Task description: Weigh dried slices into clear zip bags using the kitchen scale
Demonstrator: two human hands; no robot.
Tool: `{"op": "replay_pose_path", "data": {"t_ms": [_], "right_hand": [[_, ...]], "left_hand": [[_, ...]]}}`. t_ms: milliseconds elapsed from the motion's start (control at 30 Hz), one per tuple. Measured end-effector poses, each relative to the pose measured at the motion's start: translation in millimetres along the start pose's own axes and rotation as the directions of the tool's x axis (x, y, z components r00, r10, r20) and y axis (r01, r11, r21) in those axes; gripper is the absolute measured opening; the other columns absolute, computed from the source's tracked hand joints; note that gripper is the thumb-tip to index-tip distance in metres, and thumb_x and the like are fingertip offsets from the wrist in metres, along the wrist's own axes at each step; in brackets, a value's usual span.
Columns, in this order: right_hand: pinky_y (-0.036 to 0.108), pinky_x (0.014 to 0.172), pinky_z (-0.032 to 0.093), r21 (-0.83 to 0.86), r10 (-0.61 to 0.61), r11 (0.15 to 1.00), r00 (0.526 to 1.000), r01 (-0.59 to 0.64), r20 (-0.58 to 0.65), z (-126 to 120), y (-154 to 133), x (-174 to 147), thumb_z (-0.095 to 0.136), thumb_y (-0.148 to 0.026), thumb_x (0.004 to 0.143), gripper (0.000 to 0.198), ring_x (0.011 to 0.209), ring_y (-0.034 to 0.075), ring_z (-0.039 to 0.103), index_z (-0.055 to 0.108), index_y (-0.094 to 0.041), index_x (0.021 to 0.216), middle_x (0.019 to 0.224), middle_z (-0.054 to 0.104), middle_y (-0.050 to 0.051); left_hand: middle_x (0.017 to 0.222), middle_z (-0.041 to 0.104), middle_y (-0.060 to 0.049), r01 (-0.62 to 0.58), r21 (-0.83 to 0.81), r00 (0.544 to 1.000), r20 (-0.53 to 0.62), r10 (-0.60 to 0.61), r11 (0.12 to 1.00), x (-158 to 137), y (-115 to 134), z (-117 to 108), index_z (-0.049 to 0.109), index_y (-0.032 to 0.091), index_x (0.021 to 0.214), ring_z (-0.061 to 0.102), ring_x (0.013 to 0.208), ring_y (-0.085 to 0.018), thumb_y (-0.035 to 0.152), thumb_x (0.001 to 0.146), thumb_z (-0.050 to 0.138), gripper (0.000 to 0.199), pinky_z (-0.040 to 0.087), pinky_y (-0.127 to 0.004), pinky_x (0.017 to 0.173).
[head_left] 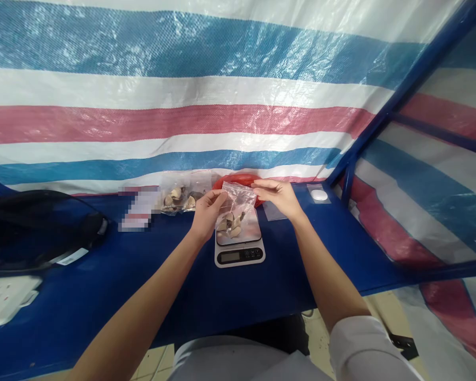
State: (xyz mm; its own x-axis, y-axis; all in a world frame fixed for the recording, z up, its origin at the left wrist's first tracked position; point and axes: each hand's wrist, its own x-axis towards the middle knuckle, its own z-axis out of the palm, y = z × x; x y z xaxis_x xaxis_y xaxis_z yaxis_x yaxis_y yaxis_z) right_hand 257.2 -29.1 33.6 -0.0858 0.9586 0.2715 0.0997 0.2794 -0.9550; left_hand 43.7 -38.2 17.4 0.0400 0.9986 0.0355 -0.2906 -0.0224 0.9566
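A clear zip bag [238, 203] with several pale brown, dried-looking slices [232, 225] in it stands over the metal plate of a white digital kitchen scale [240, 255]. My left hand [207, 214] is closed, pinching the bag's upper left side between thumb and fingers. At the upper right corner is my right hand [278, 198], its fingertips and thumb on either side of the bag's top edge. Whether the bag's bottom rests on the plate I cannot tell. The scale's display shows no readable figure.
Behind the scale lies a red plastic bag [238, 179]. More clear bags of slices [176, 198] lie left of it, beside a blurred paper [139, 209]. A white round item [319, 194] sits right; black headgear [43, 227] and a white power strip [8, 299] sit left on the blue table [174, 312].
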Motion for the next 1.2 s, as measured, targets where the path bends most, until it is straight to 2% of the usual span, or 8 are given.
{"op": "replay_pose_path", "data": {"t_ms": [100,200,333,533,733,933,1067,1200], "right_hand": [[0.039,0.084,0.064,0.15,0.153,0.977,0.988,-0.153,0.012,9.5,14.5,-0.3,0.085,-0.051,0.067,0.044,0.093,0.023,0.074,0.081,-0.023,0.1,0.099,0.079,0.002],[0.035,0.079,0.064,0.236,0.216,0.95,0.976,-0.203,-0.029,17.9,24.2,0.7,0.088,-0.05,0.062,0.042,0.088,0.021,0.074,0.081,-0.022,0.092,0.091,0.079,0.002],[0.032,0.076,0.062,0.288,0.208,0.939,0.977,-0.188,-0.042,25.5,30.0,0.4,0.087,-0.051,0.064,0.04,0.088,0.02,0.074,0.08,-0.022,0.091,0.089,0.078,0.003],[0.032,0.074,0.062,0.317,0.261,0.919,0.964,-0.233,-0.048,33.2,38.5,-3.2,0.087,-0.054,0.063,0.042,0.091,0.023,0.075,0.079,-0.022,0.089,0.091,0.078,0.004],[0.031,0.069,0.062,0.346,0.297,0.904,0.951,-0.25,-0.088,33.7,48.5,-5.7,0.089,-0.056,0.058,0.047,0.08,0.022,0.076,0.078,-0.02,0.086,0.083,0.078,0.004],[0.028,0.064,0.061,0.352,0.272,0.909,0.957,-0.223,-0.096,33.1,51.7,-11.7,0.087,-0.054,0.063,0.04,0.078,0.019,0.075,0.078,-0.021,0.083,0.082,0.077,0.002],[0.027,0.064,0.061,0.324,0.259,0.921,0.961,-0.216,-0.095,32.9,55.4,-13.4,0.086,-0.053,0.065,0.037,0.077,0.019,0.075,0.078,-0.022,0.083,0.082,0.077,0.002],[0.026,0.063,0.061,0.338,0.261,0.918,0.957,-0.206,-0.125,33.8,56.9,-13.6,0.087,-0.05,0.065,0.034,0.075,0.017,0.074,0.078,-0.022,0.082,0.08,0.076,0.002]], "left_hand": [[0.076,0.067,0.001,0.016,-0.076,0.997,-0.076,-0.022,0.997,-10.2,-3.1,8.5,0.065,0.017,0.082,0.066,0.072,-0.013,0.046,0.063,0.087,0.041,0.058,-0.032,0.077],[0.078,0.069,0.001,0.052,-0.111,0.994,-0.09,-0.062,0.992,-16.6,-3.2,13.1,0.063,0.018,0.083,0.068,0.071,-0.013,0.045,0.064,0.087,0.041,0.059,-0.031,0.076],[0.075,0.07,-0.001,0.074,-0.092,0.995,-0.059,-0.08,0.993,-14.6,-0.7,13.2,0.066,0.017,0.083,0.068,0.068,-0.014,0.049,0.065,0.085,0.042,0.058,-0.029,0.069],[0.075,0.072,-0.003,0.01,-0.094,0.998,-0.06,-0.015,0.996,-2.2,-9.5,9.8,0.069,0.015,0.075,0.066,0.066,-0.014,0.045,0.064,0.087,0.037,0.056,-0.029,0.068],[0.069,0.072,-0.002,-0.058,-0.07,0.998,-0.043,0.055,0.996,8.5,-21.0,4.4,0.073,0.016,0.07,0.065,0.063,-0.013,0.044,0.065,0.087,0.032,0.054,-0.026,0.067],[0.069,0.072,-0.002,0.033,-0.106,0.999,0.008,-0.032,0.994,15.8,-23.5,-4.2,0.073,0.016,0.067,0.064,0.062,-0.013,0.043,0.056,0.093,0.034,0.054,-0.025,0.063],[0.067,0.071,-0.001,-0.012,-0.126,1.0,0.017,0.014,0.992,17.2,-27.2,-14.2,0.075,0.017,0.069,0.06,0.057,-0.01,0.04,0.06,0.092,0.03,0.048,-0.021,0.055],[0.068,0.072,-0.001,-0.035,-0.147,0.999,0.005,0.036,0.989,16.8,-30.0,-20.4,0.076,0.017,0.071,0.061,0.059,-0.009,0.037,0.061,0.093,0.028,0.048,-0.021,0.057]]}}
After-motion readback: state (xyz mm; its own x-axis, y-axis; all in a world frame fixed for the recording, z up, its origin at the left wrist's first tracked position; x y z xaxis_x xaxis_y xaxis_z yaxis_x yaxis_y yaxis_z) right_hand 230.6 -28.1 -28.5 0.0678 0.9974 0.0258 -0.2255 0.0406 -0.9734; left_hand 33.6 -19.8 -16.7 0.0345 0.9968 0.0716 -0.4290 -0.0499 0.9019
